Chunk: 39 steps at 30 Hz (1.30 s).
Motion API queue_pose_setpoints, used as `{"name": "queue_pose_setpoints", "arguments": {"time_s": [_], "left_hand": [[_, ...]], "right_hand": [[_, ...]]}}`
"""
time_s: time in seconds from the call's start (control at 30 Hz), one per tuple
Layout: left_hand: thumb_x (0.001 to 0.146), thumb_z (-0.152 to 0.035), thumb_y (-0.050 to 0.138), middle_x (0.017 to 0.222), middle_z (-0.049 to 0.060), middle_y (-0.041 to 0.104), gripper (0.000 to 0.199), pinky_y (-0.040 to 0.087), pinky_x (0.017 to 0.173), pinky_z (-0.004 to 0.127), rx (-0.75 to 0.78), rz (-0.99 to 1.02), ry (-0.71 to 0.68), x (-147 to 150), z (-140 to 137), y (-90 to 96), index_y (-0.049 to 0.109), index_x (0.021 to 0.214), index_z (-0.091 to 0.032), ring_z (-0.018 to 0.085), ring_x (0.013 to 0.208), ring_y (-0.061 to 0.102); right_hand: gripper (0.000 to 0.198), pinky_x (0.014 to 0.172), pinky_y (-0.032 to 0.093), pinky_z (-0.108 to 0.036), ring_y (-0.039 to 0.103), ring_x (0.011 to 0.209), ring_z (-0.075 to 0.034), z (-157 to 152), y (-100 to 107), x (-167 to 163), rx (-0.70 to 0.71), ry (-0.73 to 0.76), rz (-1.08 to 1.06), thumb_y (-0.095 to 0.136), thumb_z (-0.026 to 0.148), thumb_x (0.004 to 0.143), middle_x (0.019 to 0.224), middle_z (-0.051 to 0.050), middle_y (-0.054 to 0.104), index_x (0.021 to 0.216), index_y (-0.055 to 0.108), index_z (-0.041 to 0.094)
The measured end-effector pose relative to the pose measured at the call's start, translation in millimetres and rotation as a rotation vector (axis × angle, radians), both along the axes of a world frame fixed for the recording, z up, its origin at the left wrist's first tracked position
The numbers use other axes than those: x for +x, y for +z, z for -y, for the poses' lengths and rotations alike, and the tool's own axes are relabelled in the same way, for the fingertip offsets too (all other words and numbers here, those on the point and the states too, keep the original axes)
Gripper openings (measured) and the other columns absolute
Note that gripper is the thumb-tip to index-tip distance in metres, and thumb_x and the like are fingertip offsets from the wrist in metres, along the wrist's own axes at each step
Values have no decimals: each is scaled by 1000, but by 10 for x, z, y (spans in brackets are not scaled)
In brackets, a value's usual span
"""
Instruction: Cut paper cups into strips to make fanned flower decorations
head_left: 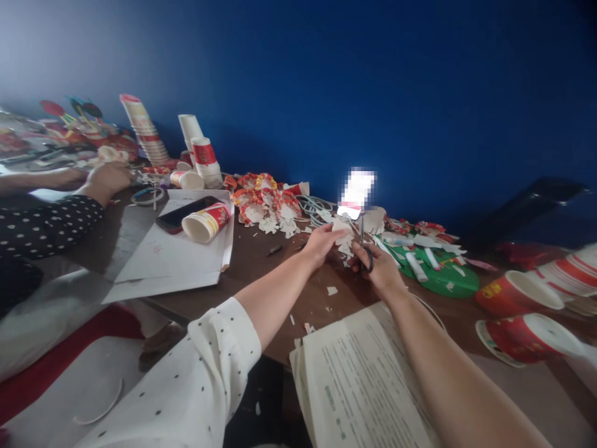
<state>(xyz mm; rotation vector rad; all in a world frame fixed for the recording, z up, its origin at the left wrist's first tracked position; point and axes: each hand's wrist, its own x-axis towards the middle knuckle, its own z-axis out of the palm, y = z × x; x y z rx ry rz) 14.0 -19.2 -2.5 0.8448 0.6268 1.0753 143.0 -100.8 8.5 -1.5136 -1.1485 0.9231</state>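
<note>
My left hand (323, 242) is closed on a white piece of paper cup (344, 234) whose lower edge looks cut into strips. Close beside it, my right hand (383, 269) grips scissors (368, 258) by the dark handles, the blades pointing up next to the piece. How far the blades are apart cannot be made out. Just behind both hands a lit phone (357, 194) stands upright, its screen pixelated. Small white paper scraps (331, 290) lie on the brown table under my hands.
Red-and-white cut cups (265, 202) are heaped left of the phone, near coiled cable (314, 208). Markers lie on a green disc (450, 280) at right, before red cups (517, 292). Printed sheets (368, 373) lie nearest me. A co-worker's hand (109, 180) is at left, near stacked cups (149, 137).
</note>
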Motion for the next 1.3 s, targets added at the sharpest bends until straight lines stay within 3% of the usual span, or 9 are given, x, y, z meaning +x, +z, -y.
{"name": "queue_pose_setpoints", "arguments": {"time_s": [0.27,0.5,0.77,0.93,1.13,1.3], "left_hand": [[63,-24,79,70,1,65,28,43,64,27,-2,13,3,-20,16,36,65,84,-14,11,60,57],[63,-23,77,62,-2,60,24,37,55,25,44,-49,67,-22,-23,2,65,82,-14,8,52,49],[66,-24,76,66,1,64,24,42,59,25,64,-105,97,-2,-64,-30,67,86,-14,11,57,54],[66,-26,78,69,2,65,29,45,60,26,69,-94,88,1,-64,-41,67,89,-15,12,57,56],[66,-28,79,68,1,65,30,46,62,27,67,-130,89,-11,-57,-43,67,90,-15,12,58,56],[66,-29,79,66,1,64,29,45,61,27,54,-119,69,-19,-36,-28,66,87,-15,12,55,55]], "right_hand": [[50,44,37,-25,55,50,-14,35,36,-2,14,50,124,71,68,68,59,-2,61,73,66,18],[52,46,40,-26,57,52,-15,21,25,13,-10,89,160,73,67,67,65,-3,65,79,71,17],[53,50,44,-27,60,56,-16,3,4,28,8,149,213,69,68,71,68,-4,66,86,75,18],[48,51,46,-28,61,58,-18,21,63,-5,3,143,241,72,66,68,67,-3,66,79,74,19],[50,53,44,-28,59,55,-17,32,91,-11,2,116,262,73,65,67,64,-2,65,87,77,19],[51,57,43,-29,58,55,-17,30,109,-4,9,134,331,69,68,69,57,-2,63,80,76,18]]}}
